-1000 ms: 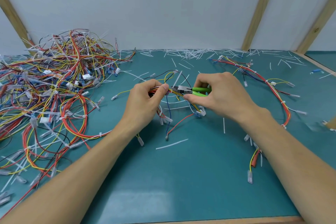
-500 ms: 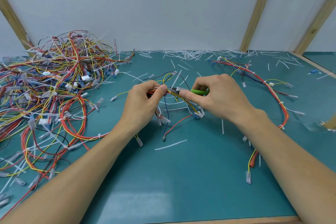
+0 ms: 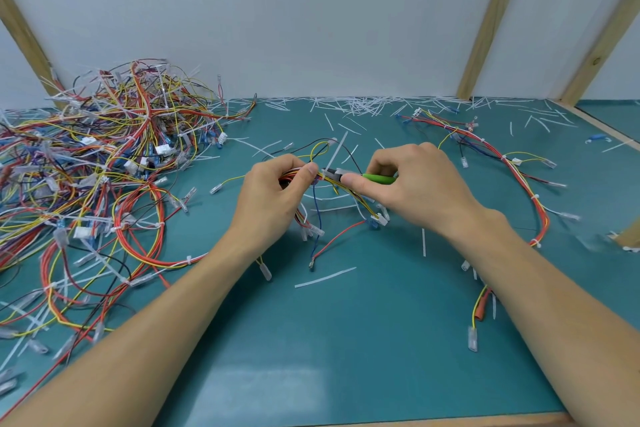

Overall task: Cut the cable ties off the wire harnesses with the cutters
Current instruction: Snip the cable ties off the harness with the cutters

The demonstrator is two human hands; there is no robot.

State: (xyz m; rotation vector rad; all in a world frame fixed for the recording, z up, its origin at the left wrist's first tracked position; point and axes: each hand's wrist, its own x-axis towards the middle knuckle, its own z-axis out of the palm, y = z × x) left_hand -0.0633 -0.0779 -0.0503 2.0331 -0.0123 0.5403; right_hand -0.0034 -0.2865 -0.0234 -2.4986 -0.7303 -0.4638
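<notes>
While the teal work mat (image 3: 346,350) lies broad and mostly bare toward the near edge, its left side is crowded by a big tangled pile of wire harnesses (image 3: 104,163), and a longer red-and-yellow harness (image 3: 519,184) curves down the right. Cut white tie scraps (image 3: 353,106) litter the far edge under the white back wall (image 3: 311,10), so the freest room for moving seems to be the near middle. Held just above the mat's centre is a small harness (image 3: 332,204), its loose leads drooping limply; it looks light and floppy, best held close beside the tie so the bundle stays taut. The left hand (image 3: 273,198) pinches that bundle between thumb and curled fingers. The right hand (image 3: 412,184) is wrapped round the green-handled cutters (image 3: 367,178), whose tip sits at the bundle just beside the left thumb; whether the blades have closed cannot be told. A white cable tie tail (image 3: 337,149) sticks up stiffly there, thin and springy, likely to flick away once snipped.
</notes>
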